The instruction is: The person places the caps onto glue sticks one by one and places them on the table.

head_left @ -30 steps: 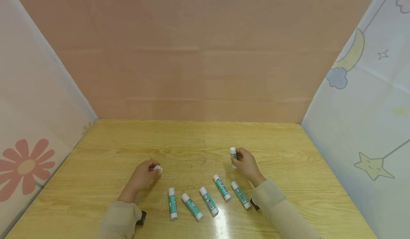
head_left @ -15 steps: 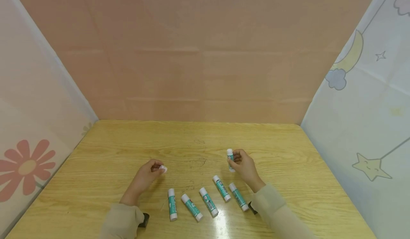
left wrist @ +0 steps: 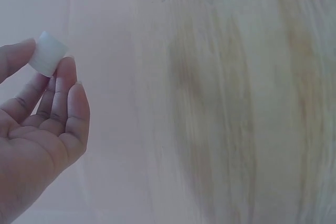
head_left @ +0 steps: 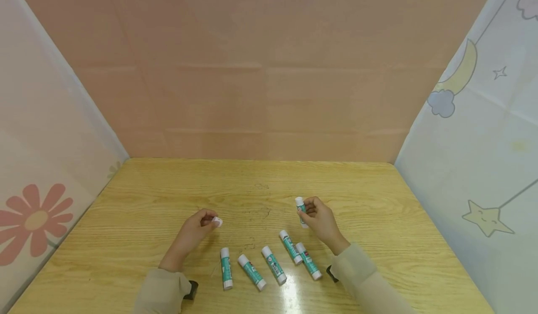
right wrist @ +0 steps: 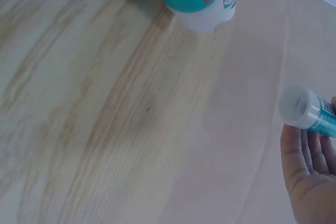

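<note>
In the head view my left hand (head_left: 195, 230) pinches a small white glue stick cap (head_left: 217, 221) between thumb and fingertips. The left wrist view shows this cap (left wrist: 49, 53) as a short white cylinder, with the other fingers curved below it. Across the table, my right hand (head_left: 322, 218) grips a glue stick (head_left: 301, 211) with a teal label, slightly tilted. Its near white end (right wrist: 298, 106) looks hollow in the right wrist view. Nearest below the right hand are a glue stick (head_left: 290, 247) and another glue stick (head_left: 308, 261), lying slantwise side by side.
Several more teal-and-white sticks lie in a loose row on the wooden table (head_left: 126, 239), among them the leftmost stick (head_left: 226, 268) near my left forearm. A pinkish-brown backdrop (head_left: 260, 94) stands at the far edge, with printed side panels (head_left: 470, 132) left and right.
My left hand has moved slightly right with the cap, and my right hand slightly left with the glue stick. The rightmost lying stick has shifted left, up against its neighbour.
</note>
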`<action>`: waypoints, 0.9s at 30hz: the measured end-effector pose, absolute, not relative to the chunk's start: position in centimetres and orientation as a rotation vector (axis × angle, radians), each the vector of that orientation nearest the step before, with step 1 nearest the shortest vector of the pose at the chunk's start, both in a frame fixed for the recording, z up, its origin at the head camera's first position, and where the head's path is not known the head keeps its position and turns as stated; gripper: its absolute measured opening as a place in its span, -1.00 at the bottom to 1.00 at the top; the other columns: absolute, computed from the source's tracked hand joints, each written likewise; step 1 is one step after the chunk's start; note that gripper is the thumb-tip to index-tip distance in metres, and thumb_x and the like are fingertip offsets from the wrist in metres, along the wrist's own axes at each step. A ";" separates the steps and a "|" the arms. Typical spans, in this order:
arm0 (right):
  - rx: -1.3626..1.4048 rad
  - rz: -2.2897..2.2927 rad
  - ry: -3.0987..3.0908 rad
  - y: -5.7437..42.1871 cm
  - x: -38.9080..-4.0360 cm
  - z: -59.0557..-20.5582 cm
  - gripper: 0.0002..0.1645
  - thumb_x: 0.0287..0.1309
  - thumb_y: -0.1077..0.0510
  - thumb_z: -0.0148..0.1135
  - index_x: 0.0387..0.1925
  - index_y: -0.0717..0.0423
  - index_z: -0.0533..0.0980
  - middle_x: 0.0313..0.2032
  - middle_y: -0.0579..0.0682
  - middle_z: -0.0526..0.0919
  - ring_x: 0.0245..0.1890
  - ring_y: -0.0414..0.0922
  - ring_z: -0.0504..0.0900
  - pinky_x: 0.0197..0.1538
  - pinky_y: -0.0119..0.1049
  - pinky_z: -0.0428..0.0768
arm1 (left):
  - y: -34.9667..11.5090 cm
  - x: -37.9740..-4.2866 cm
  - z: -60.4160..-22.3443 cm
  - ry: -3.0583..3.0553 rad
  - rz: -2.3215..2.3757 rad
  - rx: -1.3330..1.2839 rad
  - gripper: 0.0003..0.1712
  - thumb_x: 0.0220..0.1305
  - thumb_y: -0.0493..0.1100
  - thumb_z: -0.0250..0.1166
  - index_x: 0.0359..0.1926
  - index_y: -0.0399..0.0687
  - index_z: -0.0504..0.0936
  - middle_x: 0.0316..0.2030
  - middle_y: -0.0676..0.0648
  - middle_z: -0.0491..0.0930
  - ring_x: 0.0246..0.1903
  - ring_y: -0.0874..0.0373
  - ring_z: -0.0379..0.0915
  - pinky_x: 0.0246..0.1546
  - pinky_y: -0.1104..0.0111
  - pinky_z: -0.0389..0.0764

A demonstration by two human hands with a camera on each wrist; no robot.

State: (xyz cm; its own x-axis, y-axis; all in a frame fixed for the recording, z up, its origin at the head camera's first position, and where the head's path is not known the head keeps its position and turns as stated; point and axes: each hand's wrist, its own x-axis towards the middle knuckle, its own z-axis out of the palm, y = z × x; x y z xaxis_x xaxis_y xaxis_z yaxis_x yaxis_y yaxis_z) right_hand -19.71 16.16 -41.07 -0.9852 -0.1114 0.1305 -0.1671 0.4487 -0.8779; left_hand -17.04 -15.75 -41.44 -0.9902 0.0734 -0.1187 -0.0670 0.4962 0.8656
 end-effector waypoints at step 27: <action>0.382 1.584 -2.596 14.6 -17.3 -38.2 -0.76 -0.07 0.40 0.20 -0.29 0.36 0.39 -0.41 0.01 0.48 -0.38 -0.09 0.46 -0.27 -0.29 0.48 | -14.4 -16.6 -39.8 2.546 1.626 0.063 -0.69 0.13 -0.07 0.17 -0.12 -0.10 0.46 -0.26 -0.04 0.46 -0.26 0.12 0.36 -0.31 0.31 0.42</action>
State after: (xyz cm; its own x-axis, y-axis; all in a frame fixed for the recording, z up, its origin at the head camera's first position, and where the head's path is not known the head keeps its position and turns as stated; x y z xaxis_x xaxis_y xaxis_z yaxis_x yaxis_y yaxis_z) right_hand -17.30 14.57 -38.20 -0.9660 -0.1715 0.1934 -0.2504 0.4355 -0.8646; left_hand -16.60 -14.35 -39.79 -0.9919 0.0995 -0.0786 -0.0294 0.4223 0.9060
